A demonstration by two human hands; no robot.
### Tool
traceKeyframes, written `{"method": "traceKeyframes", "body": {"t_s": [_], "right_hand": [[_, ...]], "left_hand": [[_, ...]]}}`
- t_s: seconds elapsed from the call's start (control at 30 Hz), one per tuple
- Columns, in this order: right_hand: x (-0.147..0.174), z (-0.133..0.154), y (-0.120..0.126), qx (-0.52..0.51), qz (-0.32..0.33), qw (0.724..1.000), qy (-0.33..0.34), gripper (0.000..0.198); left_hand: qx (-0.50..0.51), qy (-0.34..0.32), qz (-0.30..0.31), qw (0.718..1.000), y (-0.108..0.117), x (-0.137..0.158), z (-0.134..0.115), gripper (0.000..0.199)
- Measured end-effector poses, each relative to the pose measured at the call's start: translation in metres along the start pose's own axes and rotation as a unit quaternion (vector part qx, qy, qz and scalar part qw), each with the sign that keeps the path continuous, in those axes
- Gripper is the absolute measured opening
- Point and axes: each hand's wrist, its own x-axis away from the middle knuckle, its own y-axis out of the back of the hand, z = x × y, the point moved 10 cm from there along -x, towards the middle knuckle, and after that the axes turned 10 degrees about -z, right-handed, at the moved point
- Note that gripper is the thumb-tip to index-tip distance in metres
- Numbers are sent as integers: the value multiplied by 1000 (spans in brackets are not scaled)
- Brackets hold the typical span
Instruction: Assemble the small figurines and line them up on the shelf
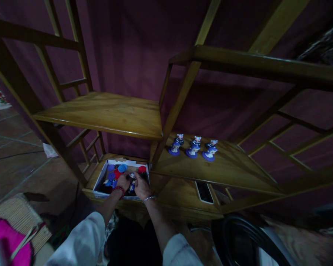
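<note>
Both my hands reach down into a shallow white-edged box (100, 181) on the low shelf. My right hand (141, 187), with a silver bracelet, pinches a small figurine (132, 175) with a pale head and dark body. Beside it my left hand (123, 182), with a red bead bracelet, has its fingers curled close to the same figurine; what is in them is hidden. Another small figurine (132, 187) lies below, between the hands. Around them in the box are blue discs (122, 168), purple discs (111, 176) and a red disc (142, 169).
Several small figurines on purple bases (192, 152) stand in two rows on the shelf (219, 170) to the right. A wooden shelf board (108, 114) overhangs the box. A phone-like dark object (204, 192) lies at lower right. A woven seat (19, 210) is at left.
</note>
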Motion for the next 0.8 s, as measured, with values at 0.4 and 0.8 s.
{"method": "traceKeyframes", "body": {"t_s": [0.4, 0.8], "right_hand": [[-2, -11, 6, -21, -48, 997, -55, 45], [1, -12, 11, 48, -45, 993, -97, 35]], "left_hand": [[247, 33, -2, 969, -8, -5, 10, 31], [118, 26, 16, 993, 4, -1, 3, 27]]}}
